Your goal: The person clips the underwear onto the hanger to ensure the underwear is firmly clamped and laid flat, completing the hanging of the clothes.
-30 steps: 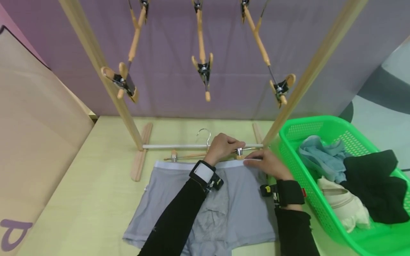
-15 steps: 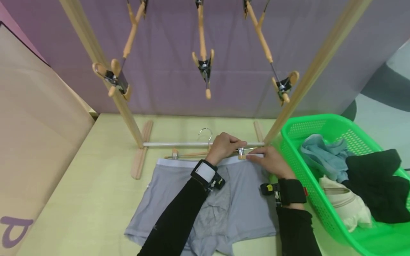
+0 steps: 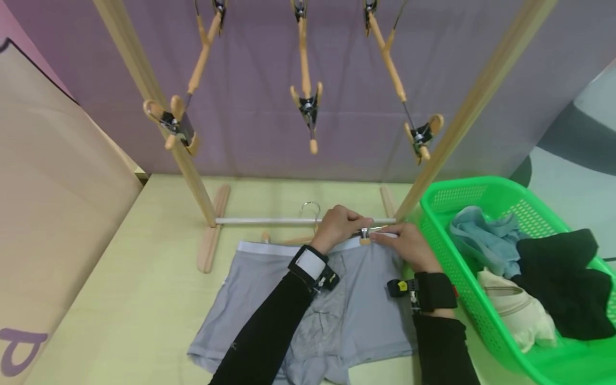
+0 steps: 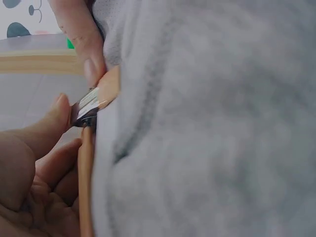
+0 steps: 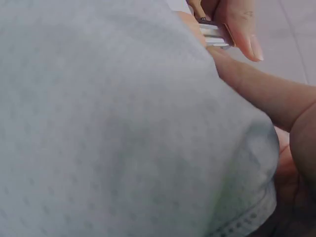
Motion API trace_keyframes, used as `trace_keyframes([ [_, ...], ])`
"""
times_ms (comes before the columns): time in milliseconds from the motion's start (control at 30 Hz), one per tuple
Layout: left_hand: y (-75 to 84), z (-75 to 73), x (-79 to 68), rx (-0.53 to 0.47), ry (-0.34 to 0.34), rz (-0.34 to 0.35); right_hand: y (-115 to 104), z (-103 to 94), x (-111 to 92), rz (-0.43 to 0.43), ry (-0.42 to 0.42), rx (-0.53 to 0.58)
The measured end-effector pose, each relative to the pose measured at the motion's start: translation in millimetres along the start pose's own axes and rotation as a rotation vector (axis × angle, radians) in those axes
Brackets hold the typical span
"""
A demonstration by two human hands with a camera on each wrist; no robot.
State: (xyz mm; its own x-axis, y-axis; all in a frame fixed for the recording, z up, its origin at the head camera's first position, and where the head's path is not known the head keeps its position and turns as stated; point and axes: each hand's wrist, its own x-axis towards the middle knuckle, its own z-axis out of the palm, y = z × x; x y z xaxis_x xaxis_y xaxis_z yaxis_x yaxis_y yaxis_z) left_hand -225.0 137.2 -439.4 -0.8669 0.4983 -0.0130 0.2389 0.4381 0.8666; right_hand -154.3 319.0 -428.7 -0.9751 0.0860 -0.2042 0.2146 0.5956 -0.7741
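Grey boxer shorts (image 3: 375, 305) with a pale waistband lie flat below a wooden clip hanger (image 3: 294, 240). My left hand (image 3: 337, 229) pinches the metal hanger clip (image 3: 364, 236) at the right end of the bar. In the left wrist view, the clip's wooden tip (image 4: 109, 87) lies over the waistband, with the left thumb (image 4: 52, 121) at its back end. My right hand (image 3: 409, 247) pinches the waistband's right end beside the clip. Cloth fills most of the right wrist view, where the right thumb (image 5: 266, 94) lies along its edge. The left hanger clip (image 3: 266, 237) stands at the waistband.
A wooden rack with a white lower rod (image 3: 269, 221) stands just behind the hanger. Several clip hangers, one with a clip (image 3: 309, 107) in the middle, hang above. To the right, a green basket (image 3: 481, 187) holds blue, black and cream clothes.
The hanger has shifted slightly toward the shorts, its hook and left clip now lower in view. The right clip sits a little lower over the waistband. Both hands keep their grips.
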Motion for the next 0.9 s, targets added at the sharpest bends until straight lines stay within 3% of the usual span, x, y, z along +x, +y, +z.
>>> trace_keyframes([
  [267, -2.0, -3.1, -4.7, 0.016, -0.061, 0.009, -1.0, 6.9, 0.6, -0.014, 0.031, -0.045],
  [433, 1.1, -16.4, -7.4, 0.092, -0.053, -0.004, -1.0, 8.4, 2.8, 0.000, 0.024, -0.051],
  [533, 3.0, -32.4, -10.1, 0.113, -0.027, -0.014, -1.5, 7.5, 4.0, 0.017, 0.021, -0.059],
  [700, 1.9, -67.5, -18.1, 0.067, 0.014, -0.034, -1.9, 4.3, 4.2, 0.019, 0.019, -0.071],
  [900, -12.4, -107.9, -36.2, 0.102, 0.049, -0.044, 1.0, 6.9, 3.6, -0.008, 0.027, -0.084],
])
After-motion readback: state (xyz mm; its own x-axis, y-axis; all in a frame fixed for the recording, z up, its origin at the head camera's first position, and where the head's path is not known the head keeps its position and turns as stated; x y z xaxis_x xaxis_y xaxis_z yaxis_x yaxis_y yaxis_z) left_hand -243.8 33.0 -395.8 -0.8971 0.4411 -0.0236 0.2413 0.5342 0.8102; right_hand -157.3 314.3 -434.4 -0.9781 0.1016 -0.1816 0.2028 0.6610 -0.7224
